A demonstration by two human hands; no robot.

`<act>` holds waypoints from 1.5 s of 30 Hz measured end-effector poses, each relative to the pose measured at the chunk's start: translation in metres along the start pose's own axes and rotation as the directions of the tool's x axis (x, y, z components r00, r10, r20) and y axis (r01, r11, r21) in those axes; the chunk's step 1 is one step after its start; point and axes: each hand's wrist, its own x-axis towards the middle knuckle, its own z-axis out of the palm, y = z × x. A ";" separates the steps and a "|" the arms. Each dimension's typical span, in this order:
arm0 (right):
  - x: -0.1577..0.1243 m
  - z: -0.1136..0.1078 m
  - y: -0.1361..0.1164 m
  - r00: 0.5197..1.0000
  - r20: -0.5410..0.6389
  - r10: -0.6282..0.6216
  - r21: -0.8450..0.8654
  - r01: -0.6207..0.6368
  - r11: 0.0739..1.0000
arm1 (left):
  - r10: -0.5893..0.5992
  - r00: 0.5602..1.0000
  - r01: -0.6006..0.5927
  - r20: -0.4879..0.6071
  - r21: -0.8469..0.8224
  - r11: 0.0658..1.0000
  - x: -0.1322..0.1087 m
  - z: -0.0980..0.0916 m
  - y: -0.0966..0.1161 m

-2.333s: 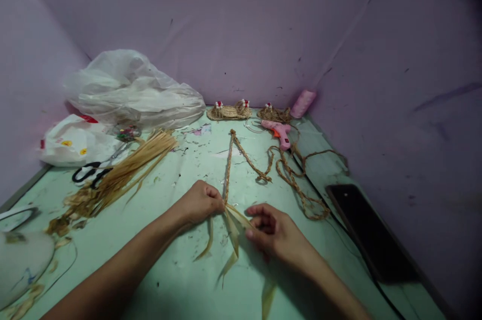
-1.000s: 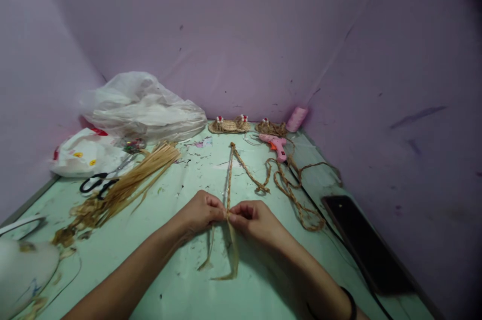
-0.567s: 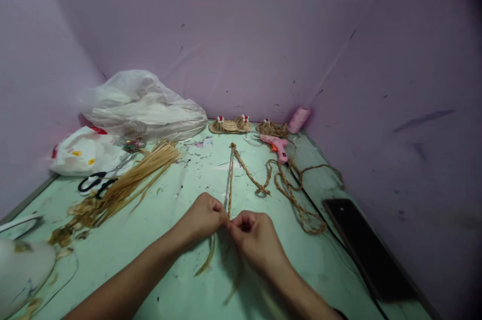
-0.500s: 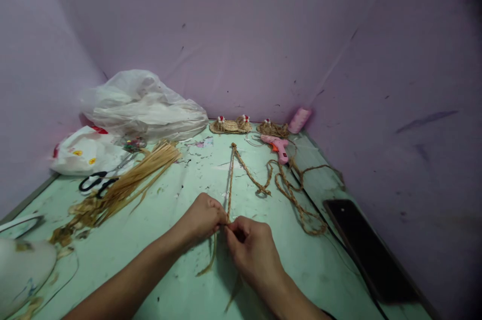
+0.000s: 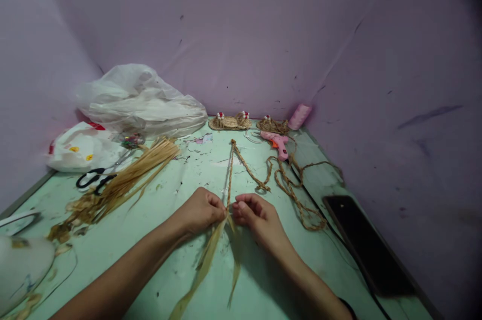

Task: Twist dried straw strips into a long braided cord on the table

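Note:
My left hand (image 5: pixel 201 211) pinches the lower end of a twisted straw-coloured fibre cord (image 5: pixel 230 174), between thumb and bent forefinger. The cord runs straight away from me to a knot on the table. Below the pinch, a wide loose fibre strip (image 5: pixel 203 270) hangs toward me, and a narrower strip (image 5: pixel 235 264) dangles to its right. Just right of the cord is my right hand (image 5: pixel 259 219), its fingers loosely curled and a little apart, with nothing visible between them.
On the green table (image 5: pixel 169 239), a bundle of dry fibre (image 5: pixel 139 172) and black-handled scissors (image 5: pixel 92 178) lie left. A pink glue gun (image 5: pixel 277 144), coiled braided cord (image 5: pixel 297 199) and phone (image 5: pixel 367 247) lie right. Plastic bags (image 5: pixel 143 101) and woven slippers (image 5: pixel 229 121) stand against the wall.
My right hand has come off the cord's end and moved slightly up and right. The loose strips now hang spread out below my left hand, which keeps its pinch.

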 end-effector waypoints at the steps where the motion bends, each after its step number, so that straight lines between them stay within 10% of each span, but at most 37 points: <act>1: 0.001 0.002 0.000 0.993 0.082 0.088 0.134 -0.098 0.986 | 0.004 1.000 -0.004 0.007 0.005 1.000 -0.001 0.000 0.001; 4: 0.003 0.008 0.005 0.947 0.238 0.215 0.201 -0.265 0.943 | 0.021 1.000 -0.021 0.002 0.049 0.999 -0.002 0.002 0.002; 10: 0.010 0.006 0.015 0.993 0.094 0.075 -0.001 -0.076 0.997 | 0.109 0.994 -0.097 -0.028 0.282 0.955 -0.003 0.002 0.003; 18: 0.009 0.005 0.017 0.983 0.144 0.115 0.154 -0.137 0.978 | 0.192 0.976 -0.082 -0.100 0.649 0.756 -0.022 0.004 0.014; 24: 0.005 0.008 0.015 0.983 0.076 0.167 0.262 -0.181 0.948 | 0.289 0.942 0.029 -0.173 0.897 0.441 -0.046 0.043 0.011; 29: 0.004 0.009 0.016 0.980 0.125 0.158 0.272 -0.187 0.944 | 0.208 0.977 -0.022 -0.058 0.931 0.364 -0.054 0.069 0.002; 33: 0.004 0.007 0.013 0.974 0.151 0.167 0.250 -0.201 0.947 | 0.208 0.978 -0.089 -0.012 0.877 0.472 -0.057 0.053 0.011; 37: 0.004 0.003 0.008 0.955 0.238 0.177 0.264 -0.239 0.934 | 0.270 0.918 -0.056 -0.289 0.580 0.813 -0.044 0.021 0.024; 41: 0.007 0.000 0.007 0.945 0.300 0.130 0.239 -0.207 0.949 | -0.133 0.991 0.133 0.005 0.012 0.991 -0.021 0.009 0.018; 45: 0.011 0.000 0.017 0.956 0.288 0.052 0.090 -0.081 0.993 | -0.163 0.985 0.169 0.050 -0.160 0.973 -0.009 0.011 0.004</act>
